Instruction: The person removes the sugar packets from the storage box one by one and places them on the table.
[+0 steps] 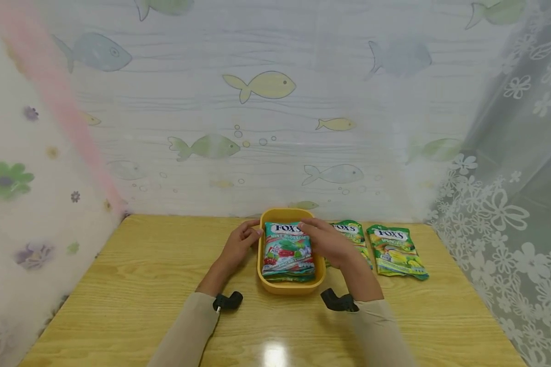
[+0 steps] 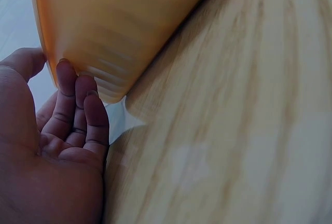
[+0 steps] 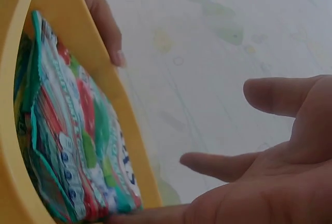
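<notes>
A yellow plastic bin (image 1: 292, 289) stands on the wooden table, with a teal FOX'S Mint Blossom candy bag (image 1: 284, 252) face up on top of other bags inside. My left hand (image 1: 235, 248) is at the bin's left side. In the left wrist view, its relaxed fingers (image 2: 96, 112) rest against the outer wall and the thumb touches the rim. My right hand (image 1: 334, 245) reaches over the right rim. Its fingers are spread, and one straight finger lies along the bag's edge in the right wrist view.
Two green and yellow FOX'S bags lie to the right of the bin: a nearer bag (image 1: 360, 239), partly hidden by my right hand, and a farther bag (image 1: 397, 252). A fish-patterned curtain (image 1: 266, 153) hangs behind the table (image 1: 156, 285).
</notes>
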Available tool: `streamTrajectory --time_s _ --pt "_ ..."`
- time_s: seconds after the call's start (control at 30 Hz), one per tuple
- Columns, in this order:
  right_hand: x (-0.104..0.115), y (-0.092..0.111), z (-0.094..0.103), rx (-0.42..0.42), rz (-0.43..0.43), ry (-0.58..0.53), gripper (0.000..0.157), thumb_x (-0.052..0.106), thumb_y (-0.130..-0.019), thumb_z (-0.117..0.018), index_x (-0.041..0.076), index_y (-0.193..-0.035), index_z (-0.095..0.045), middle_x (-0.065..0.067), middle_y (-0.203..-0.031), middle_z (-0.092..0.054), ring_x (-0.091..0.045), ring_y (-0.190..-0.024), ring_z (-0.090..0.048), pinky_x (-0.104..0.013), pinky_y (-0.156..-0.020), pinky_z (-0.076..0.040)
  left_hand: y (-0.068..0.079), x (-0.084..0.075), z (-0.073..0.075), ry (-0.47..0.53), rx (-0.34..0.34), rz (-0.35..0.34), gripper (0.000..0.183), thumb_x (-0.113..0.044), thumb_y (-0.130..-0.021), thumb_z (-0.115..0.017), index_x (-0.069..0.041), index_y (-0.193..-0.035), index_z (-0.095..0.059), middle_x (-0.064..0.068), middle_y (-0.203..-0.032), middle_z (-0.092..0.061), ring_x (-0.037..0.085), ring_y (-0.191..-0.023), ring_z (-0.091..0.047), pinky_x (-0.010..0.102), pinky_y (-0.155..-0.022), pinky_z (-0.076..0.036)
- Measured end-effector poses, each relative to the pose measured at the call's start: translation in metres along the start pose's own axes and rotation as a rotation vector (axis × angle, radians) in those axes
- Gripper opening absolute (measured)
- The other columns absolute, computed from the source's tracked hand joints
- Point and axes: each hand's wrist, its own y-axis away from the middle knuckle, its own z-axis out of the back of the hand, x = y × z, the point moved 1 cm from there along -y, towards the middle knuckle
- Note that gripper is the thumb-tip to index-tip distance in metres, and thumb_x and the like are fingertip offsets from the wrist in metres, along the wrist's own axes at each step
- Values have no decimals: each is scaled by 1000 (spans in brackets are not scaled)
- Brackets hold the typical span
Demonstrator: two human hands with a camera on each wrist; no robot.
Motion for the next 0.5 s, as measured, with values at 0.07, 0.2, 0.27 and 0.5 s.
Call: streamTrajectory --time_s 0.07,0.2,0.27,0.5 --pt "-1 -4 -4 -25 -22 -14 69 34 -114 -50 0 -167 -21 -26 -167 -28 -49 -149 -39 -64 -121 -31 0 0 0 0 -1 2 45 -32 -108 -65 -13 -148 -60 7 -97 -72 27 -95 -61 33 -90 -49" --pt "-3 -11 -11 -69 -69 -8 71 37 -112 -53 7 -168 -22 -24 -171 -21 -51 -152 -32 -70 -119 -30 -1 1 1 4 4 -8 44 -31 -109 -64 -12 -149 -59 8 -97 -72 29 -95 -61 34 -90 -49" --pt "-3 -12 -13 -85 -83 19 72 38 -112 -54 9 -169 -21 -23 -173 -16 -53 -155 -24 -73 -118 -27 -1 1 1 15 9 -11 45 -28 -110 -63 -10 -150 -58 7 -97 -71 32 -97 -61 36 -90 -49" --pt "-1 -11 -9 -47 -40 -66 75 29 -113 -51 3 -170 -10 -27 -171 -17 -52 -153 -29 -69 -119 -30 1 -2 0 33 26 -13 46 -24 -111 -61 -6 -152 -54 7 -97 -71 38 -98 -60 38 -91 -49"
